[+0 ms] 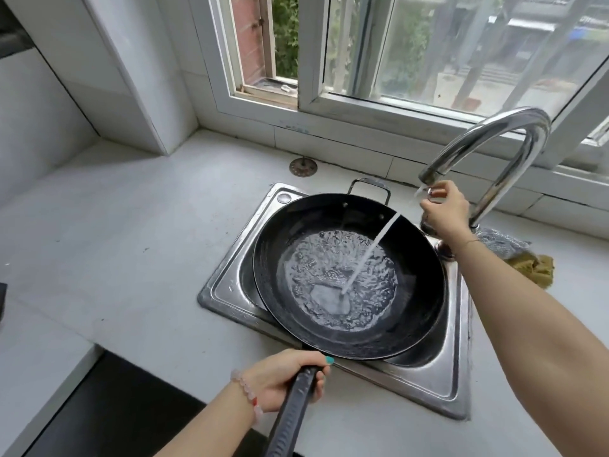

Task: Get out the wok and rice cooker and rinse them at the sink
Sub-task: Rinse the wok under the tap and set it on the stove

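A black wok [415, 272] rests over the steel sink [454, 384], with water pooled and splashing in its bottom. My left hand [286, 377] is shut on the wok's long black handle [290, 413] at the near edge. My right hand [445, 209] pinches the spout tip of the curved chrome faucet [507, 133], and the stream of water [369, 252] runs slanted from it into the wok. A small loop handle [369, 186] sticks out at the wok's far rim. No rice cooker is in view.
White countertop [115, 225] stretches to the left of the sink. A round metal disc [303, 166] lies on the counter behind the sink. A steel scourer [504, 242] and a yellowish cloth [537, 265] sit right of the faucet base. A window [428, 51] runs along the back.
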`<state>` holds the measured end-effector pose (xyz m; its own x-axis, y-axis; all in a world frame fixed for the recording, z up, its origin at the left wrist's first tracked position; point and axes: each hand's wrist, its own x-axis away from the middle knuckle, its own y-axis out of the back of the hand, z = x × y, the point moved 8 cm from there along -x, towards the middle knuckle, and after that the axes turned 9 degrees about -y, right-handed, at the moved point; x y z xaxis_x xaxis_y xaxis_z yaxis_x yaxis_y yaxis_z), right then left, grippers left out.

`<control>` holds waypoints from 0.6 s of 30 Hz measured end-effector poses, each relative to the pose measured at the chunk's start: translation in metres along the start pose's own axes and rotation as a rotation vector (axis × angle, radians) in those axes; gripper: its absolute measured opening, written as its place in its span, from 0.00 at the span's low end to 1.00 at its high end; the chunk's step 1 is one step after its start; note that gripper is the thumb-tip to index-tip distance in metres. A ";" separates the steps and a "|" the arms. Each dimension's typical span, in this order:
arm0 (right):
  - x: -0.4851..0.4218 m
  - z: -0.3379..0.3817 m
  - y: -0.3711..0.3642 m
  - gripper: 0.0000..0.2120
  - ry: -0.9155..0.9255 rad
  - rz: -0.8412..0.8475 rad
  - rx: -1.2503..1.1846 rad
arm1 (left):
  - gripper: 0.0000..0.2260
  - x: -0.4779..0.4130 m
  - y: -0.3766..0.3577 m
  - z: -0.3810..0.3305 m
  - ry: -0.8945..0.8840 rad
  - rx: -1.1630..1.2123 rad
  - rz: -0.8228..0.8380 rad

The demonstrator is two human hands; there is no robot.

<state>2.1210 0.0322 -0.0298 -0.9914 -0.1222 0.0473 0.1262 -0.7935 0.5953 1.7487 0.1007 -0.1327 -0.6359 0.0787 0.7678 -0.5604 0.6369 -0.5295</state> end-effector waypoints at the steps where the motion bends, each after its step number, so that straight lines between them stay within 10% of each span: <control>1: 0.000 -0.002 0.003 0.14 -0.005 -0.005 -0.027 | 0.06 0.000 0.000 0.000 0.001 0.007 -0.003; 13: 0.035 -0.017 0.002 0.30 -0.090 0.041 -0.074 | 0.05 0.006 0.002 0.000 -0.055 0.057 0.072; 18: 0.108 -0.023 -0.004 0.21 -0.140 0.043 -0.272 | 0.07 0.015 0.002 0.002 -0.096 0.063 0.099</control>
<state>2.0139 0.0089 -0.0453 -0.9778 -0.0903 0.1890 0.1537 -0.9223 0.3545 1.7374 0.1012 -0.1232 -0.7360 0.0631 0.6740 -0.5227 0.5797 -0.6250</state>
